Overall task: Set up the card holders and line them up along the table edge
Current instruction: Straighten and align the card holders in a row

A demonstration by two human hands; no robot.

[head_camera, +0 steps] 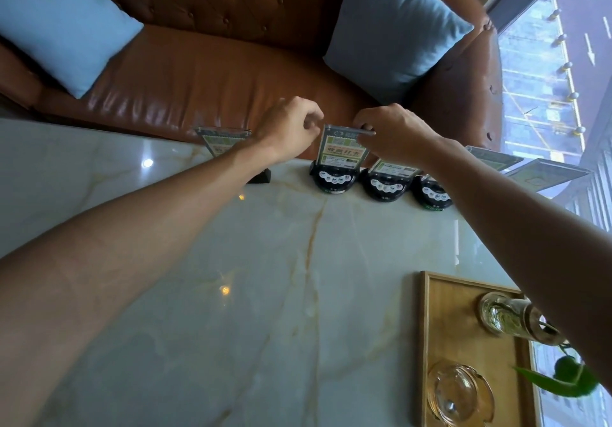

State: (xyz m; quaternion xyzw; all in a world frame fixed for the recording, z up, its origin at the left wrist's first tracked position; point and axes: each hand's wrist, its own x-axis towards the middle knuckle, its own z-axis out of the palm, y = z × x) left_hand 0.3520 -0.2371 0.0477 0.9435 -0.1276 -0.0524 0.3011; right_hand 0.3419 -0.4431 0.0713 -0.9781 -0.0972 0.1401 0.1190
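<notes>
Several card holders with black round bases and clear green-printed cards stand in a row along the far edge of the marble table [198, 294]. The middle card holder [341, 153] stands upright, and both hands pinch the top corners of its card: my left hand [291, 128] at the left corner, my right hand [390, 132] at the right. To its right are a second holder [385, 183] and a third [432, 195], partly hidden by my right forearm. Another holder [220, 138] stands to the left, half hidden behind my left wrist. More clear cards [543, 171] show at the far right.
A brown leather sofa [198, 72] with two blue cushions [390, 29] lies just beyond the table edge. A wooden tray [463, 344] at the near right carries a glass vase with a green plant [506, 317] and a glass ashtray [460, 393]. A window runs along the right.
</notes>
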